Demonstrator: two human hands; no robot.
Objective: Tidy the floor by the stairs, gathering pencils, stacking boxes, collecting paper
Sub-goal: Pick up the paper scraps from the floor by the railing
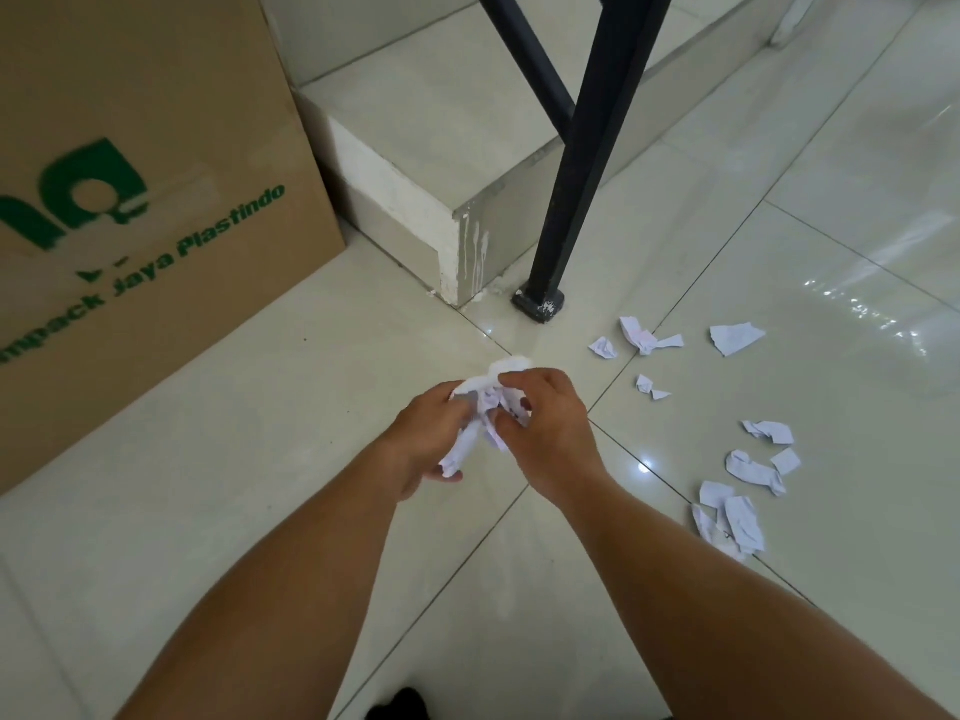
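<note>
A bunch of crumpled white paper scraps (485, 407) is held above the tiled floor between both hands. My left hand (426, 439) grips its lower part, with a strip hanging out below the fingers. My right hand (550, 428) pinches the upper part from the right. Several more torn white paper scraps lie on the floor to the right: a group near the post base (644, 335), one larger piece (735, 337), a small one (649, 387) and a cluster closer to me (748, 485).
A large brown cardboard box (156, 210) with green print stands at the left. The white bottom stair step (415, 163) is ahead, with a black metal railing post (582, 163) at its corner. Glossy floor tiles (857, 407) spread to the right.
</note>
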